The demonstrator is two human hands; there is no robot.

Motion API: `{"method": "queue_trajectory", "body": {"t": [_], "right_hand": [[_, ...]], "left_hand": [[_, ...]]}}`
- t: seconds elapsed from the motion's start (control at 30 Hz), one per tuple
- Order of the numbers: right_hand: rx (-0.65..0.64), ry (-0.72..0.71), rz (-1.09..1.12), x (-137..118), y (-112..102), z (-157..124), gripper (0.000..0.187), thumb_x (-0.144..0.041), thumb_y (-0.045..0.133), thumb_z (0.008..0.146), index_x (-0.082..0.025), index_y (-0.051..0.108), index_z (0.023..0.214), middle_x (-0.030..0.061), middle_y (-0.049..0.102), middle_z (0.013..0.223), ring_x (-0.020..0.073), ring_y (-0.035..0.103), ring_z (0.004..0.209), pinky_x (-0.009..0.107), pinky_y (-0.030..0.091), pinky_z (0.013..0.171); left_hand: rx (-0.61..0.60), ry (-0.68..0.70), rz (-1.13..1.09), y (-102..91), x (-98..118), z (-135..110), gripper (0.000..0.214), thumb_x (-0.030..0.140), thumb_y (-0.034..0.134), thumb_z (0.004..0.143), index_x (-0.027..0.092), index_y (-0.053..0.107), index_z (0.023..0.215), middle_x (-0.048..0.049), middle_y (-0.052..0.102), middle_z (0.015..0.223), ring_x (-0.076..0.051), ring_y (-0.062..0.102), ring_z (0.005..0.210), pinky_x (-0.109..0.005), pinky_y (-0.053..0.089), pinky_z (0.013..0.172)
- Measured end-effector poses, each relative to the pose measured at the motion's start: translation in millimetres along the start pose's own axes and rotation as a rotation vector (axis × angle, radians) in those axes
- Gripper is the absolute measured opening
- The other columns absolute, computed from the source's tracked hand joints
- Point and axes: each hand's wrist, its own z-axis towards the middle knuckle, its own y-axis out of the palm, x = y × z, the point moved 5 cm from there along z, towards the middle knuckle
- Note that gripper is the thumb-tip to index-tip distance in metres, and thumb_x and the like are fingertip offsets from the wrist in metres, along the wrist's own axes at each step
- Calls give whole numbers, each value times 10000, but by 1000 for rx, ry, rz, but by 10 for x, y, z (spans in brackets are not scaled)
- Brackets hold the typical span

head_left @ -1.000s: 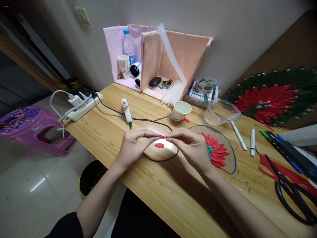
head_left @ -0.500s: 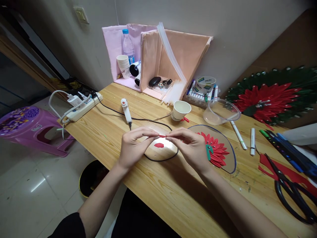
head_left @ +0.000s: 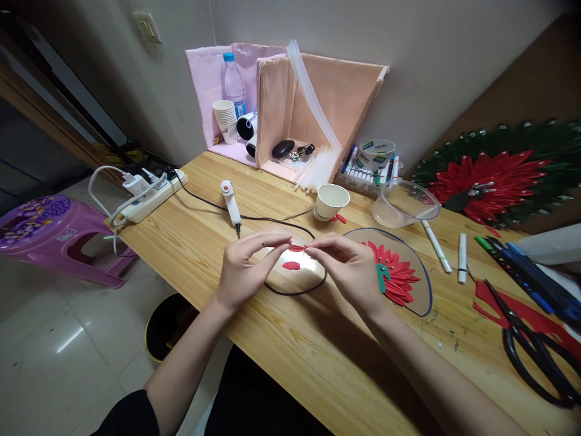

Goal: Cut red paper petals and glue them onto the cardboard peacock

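Note:
My left hand and my right hand meet over the wooden table, both pinching a small red petal piece between fingertips. Below it a second red petal lies on a clear disc ringed by a black cable. Just right of my right hand sits a clear sheet with a red petal flower and a green piece on it.
A white corded hot tool and power strip lie left. A paper cup, clear bowl, markers, two white pens and black scissors sit right. Pink boxes stand at the wall. A bin is below.
Both hands stay pinched on the red petal; they have shifted slightly upward and the petal has turned a little between the fingertips.

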Motion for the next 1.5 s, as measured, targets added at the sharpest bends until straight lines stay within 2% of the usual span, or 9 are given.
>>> {"method": "queue_trajectory", "body": {"t": [0.17, 0.57, 0.77, 0.87, 1.07, 1.17, 1.23, 1.33, 1.5], "right_hand": [[-21, 16, 26, 4, 12, 1, 46, -239, 693, 736, -195, 702, 743, 34, 707, 757, 170, 659, 704, 288, 546, 669], [-16, 21, 29, 21, 13, -7, 46, -237, 694, 732, -192, 701, 739, 32, 708, 758, 168, 658, 701, 284, 543, 657], [3, 6, -12, 28, 20, -3, 39, -220, 684, 743, -189, 706, 747, 36, 710, 766, 167, 658, 718, 280, 531, 681], [2, 12, -20, 48, 33, -1, 45, -219, 683, 742, -180, 705, 750, 38, 710, 767, 163, 657, 716, 272, 530, 676], [30, 1, -15, 69, 12, 5, 37, -216, 687, 741, -187, 709, 747, 28, 709, 764, 153, 654, 718, 261, 527, 677], [11, 7, -1, 78, 19, 3, 40, -216, 690, 740, -193, 718, 758, 26, 710, 773, 151, 654, 729, 261, 527, 690], [-3, 24, 24, 79, 35, 2, 47, -219, 695, 734, -194, 721, 764, 26, 711, 780, 152, 655, 734, 263, 531, 693], [-4, 82, 91, 77, 65, 4, 67, -237, 711, 709, -186, 721, 752, 28, 712, 772, 157, 655, 721, 274, 544, 671], [-18, 293, 220, 145, 148, 17, 172, -313, 750, 648, -164, 719, 728, 31, 702, 719, 138, 621, 618, 283, 544, 605]], "left_hand": [[-98, 139, 2, 55, 57, 16, 226, 174, 701, 730, 199, 709, 955, -61, 720, 931, -160, 665, 848, -282, 541, 778], [-112, 106, -44, 49, 35, 21, 199, 87, 616, 790, 201, 719, 916, -47, 720, 845, -136, 665, 778, -245, 532, 707], [-98, 143, 21, 46, 42, 7, 223, 70, 587, 804, 195, 696, 954, -41, 726, 893, -137, 671, 810, -252, 535, 745], [-71, 106, 50, 51, -1, -16, 229, 76, 565, 819, 195, 688, 972, -30, 728, 887, -128, 675, 806, -240, 537, 755], [48, -57, 53, -15, -119, -69, 172, 155, 596, 818, 188, 694, 955, -34, 727, 903, -140, 683, 817, -251, 543, 788], [-21, -14, 37, 0, -87, -61, 193, 172, 665, 766, 188, 695, 957, -48, 719, 934, -156, 666, 859, -267, 531, 797], [-72, 40, 15, 15, -52, -52, 214, 160, 685, 747, 191, 696, 958, -52, 715, 938, -157, 657, 863, -270, 524, 789], [-80, 68, -5, 8, -33, -44, 193, 134, 665, 760, 190, 704, 941, -52, 716, 905, -149, 657, 832, -260, 523, 755], [-54, 35, 6, -28, -49, -58, 148, 140, 642, 779, 194, 715, 896, -44, 719, 853, -144, 659, 790, -249, 521, 728]]}}
